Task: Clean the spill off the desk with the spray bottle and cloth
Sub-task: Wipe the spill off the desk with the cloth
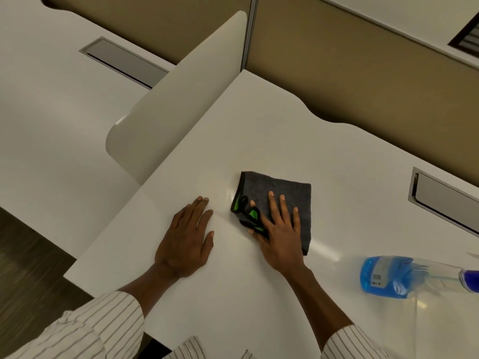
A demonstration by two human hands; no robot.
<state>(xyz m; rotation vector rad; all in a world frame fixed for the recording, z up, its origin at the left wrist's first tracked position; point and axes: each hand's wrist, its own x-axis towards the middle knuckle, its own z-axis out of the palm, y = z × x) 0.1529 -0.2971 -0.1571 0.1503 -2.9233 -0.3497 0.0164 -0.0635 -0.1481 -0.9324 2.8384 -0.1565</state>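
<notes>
A folded dark grey cloth [281,195] with green and black trim lies on the white desk [259,141]. My right hand [281,234] presses flat on the cloth's near half, fingers spread. My left hand [185,242] rests palm down on the bare desk just left of the cloth, fingers together. A faint wet sheen [220,185] shows on the desk left of the cloth. A clear spray bottle [388,275] with blue liquid stands at the right, apart from both hands.
A white divider panel [181,99] rises along the desk's left edge. A grey cable hatch [445,200] is set into the desk at the right. A tan partition wall [363,73] runs behind. Dark floor [26,255] lies lower left.
</notes>
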